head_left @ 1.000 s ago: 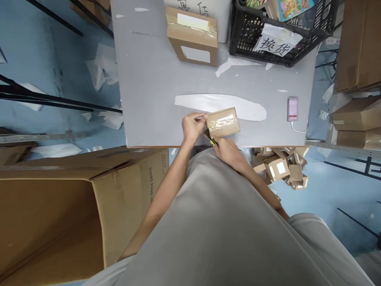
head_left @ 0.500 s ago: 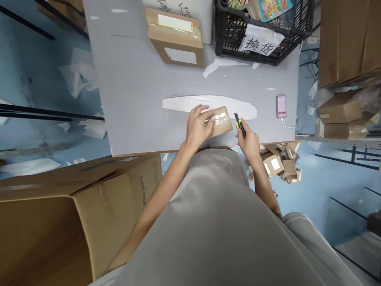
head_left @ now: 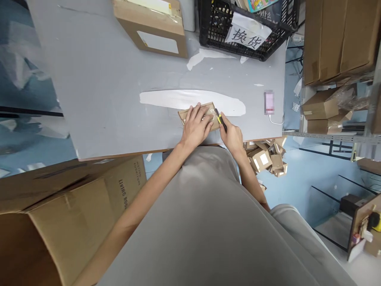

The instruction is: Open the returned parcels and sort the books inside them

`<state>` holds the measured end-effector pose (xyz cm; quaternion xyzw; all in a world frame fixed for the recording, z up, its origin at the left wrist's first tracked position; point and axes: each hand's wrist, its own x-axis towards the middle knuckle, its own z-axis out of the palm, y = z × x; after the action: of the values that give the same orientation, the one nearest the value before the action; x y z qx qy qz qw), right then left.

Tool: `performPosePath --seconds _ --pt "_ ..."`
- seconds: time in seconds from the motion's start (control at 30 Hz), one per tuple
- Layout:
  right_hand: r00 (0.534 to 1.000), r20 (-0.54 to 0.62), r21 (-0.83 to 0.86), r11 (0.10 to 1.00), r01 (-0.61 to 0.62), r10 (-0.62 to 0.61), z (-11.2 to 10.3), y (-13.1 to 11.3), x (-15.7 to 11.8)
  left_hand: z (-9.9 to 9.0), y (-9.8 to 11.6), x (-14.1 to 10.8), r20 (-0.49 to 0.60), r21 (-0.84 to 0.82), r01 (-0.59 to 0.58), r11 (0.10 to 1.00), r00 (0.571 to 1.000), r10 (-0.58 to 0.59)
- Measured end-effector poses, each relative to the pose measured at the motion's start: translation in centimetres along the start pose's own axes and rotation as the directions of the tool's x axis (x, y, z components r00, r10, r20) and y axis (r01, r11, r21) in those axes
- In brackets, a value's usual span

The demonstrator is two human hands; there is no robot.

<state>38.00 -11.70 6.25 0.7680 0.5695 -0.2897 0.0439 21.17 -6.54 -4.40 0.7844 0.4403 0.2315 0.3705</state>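
A small cardboard box (head_left: pixel 210 108) with shiny clear tape lies on the grey table (head_left: pixel 119 123), close to its front edge. Across its top my left hand (head_left: pixel 196 124) rests flat with the fingers spread, covering much of it. My right hand (head_left: pixel 231 137) grips a black and yellow utility knife (head_left: pixel 222 121). The knife's tip is at the right end of the box; whether the blade cuts into it I cannot tell. Behind the box a long white strip (head_left: pixel 178 98) shows on the tabletop.
A larger taped carton (head_left: pixel 154 33) and a black crate (head_left: pixel 214 31) with books stand at the back. A phone (head_left: pixel 269 102) with a cable lies right. A big open carton (head_left: pixel 89 206) stands below left; small boxes (head_left: pixel 262 159) are heaped on the floor at right.
The view has shifted right. My left hand has flattened onto the box, which now lies flatter. My right hand has brought the knife from beside the box to its right end.
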Motion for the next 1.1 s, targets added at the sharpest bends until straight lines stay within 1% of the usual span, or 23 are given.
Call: performPosePath --seconds 0.1,0.27,0.4,0.47,0.57,0.7,0.77,0.83,0.9,0.97,1.03,1.07,1.1 --pt "0.999 0.033 -0.068 0.997 -0.028 0.03 -0.4 -1.1 0.1 0.2 -0.2 -0.2 -0.002 -0.011 -0.008 1.0 1.0 0.008" --pt "0.987 0.088 -0.206 0.971 -0.117 0.138 -0.7 -3.6 -0.7 0.5 -0.5 -0.3 0.005 -0.015 -0.035 0.999 0.999 0.035" --pt "0.985 0.073 -0.232 0.963 -0.136 0.156 -0.8 -4.9 -0.6 0.6 -0.4 -0.2 0.01 0.003 -0.039 0.999 0.999 0.039" --pt "0.986 0.053 -0.243 0.96 -0.14 0.158 -0.9 -4.9 -0.5 0.6 -0.4 -0.2 0.003 -0.003 -0.038 0.999 0.999 0.038" --pt "0.985 0.043 -0.252 0.956 -0.15 0.166 -1.0 -4.4 -0.8 0.8 -0.2 -0.3 -0.012 -0.009 -0.023 1.0 1.0 0.023" --pt "0.978 0.049 -0.278 0.943 -0.182 0.203 -0.5 -3.2 -1.7 1.1 -0.2 -0.6 -0.039 0.012 -0.008 1.0 0.999 0.008" --pt "0.978 0.06 -0.279 0.944 -0.176 0.2 -0.6 -3.0 -2.4 1.0 -0.3 -0.7 -0.041 0.032 -0.012 0.999 0.999 0.013" --pt "0.981 0.077 -0.261 0.953 -0.151 0.177 -1.0 -3.0 -3.3 0.7 -0.4 -0.9 -0.041 0.054 -0.014 0.998 0.999 0.017" --pt "0.984 0.086 -0.208 0.969 -0.133 0.154 -1.6 -2.8 -4.2 0.2 -0.7 -1.2 -0.045 0.068 -0.012 0.998 0.999 0.015" --pt "0.99 0.032 -0.109 0.985 -0.131 0.135 -1.7 -2.0 -4.2 -0.4 -1.2 -1.8 -0.049 0.078 -0.004 0.997 0.999 0.008" --pt "0.989 -0.082 0.032 0.992 -0.12 0.122 -0.8 -0.2 -2.8 -1.1 -2.1 -2.9 -0.057 0.097 0.01 0.995 0.998 -0.004" --pt "0.984 -0.135 0.111 0.989 -0.099 0.114 0.0 0.9 -1.5 -1.4 -2.6 -3.6 -0.063 0.11 0.02 0.994 0.998 -0.013" --pt "0.98 -0.159 0.187 0.978 -0.09 0.12 1.0 2.0 0.0 -1.8 -3.2 -4.4 -0.071 0.123 0.032 0.992 0.997 -0.024"
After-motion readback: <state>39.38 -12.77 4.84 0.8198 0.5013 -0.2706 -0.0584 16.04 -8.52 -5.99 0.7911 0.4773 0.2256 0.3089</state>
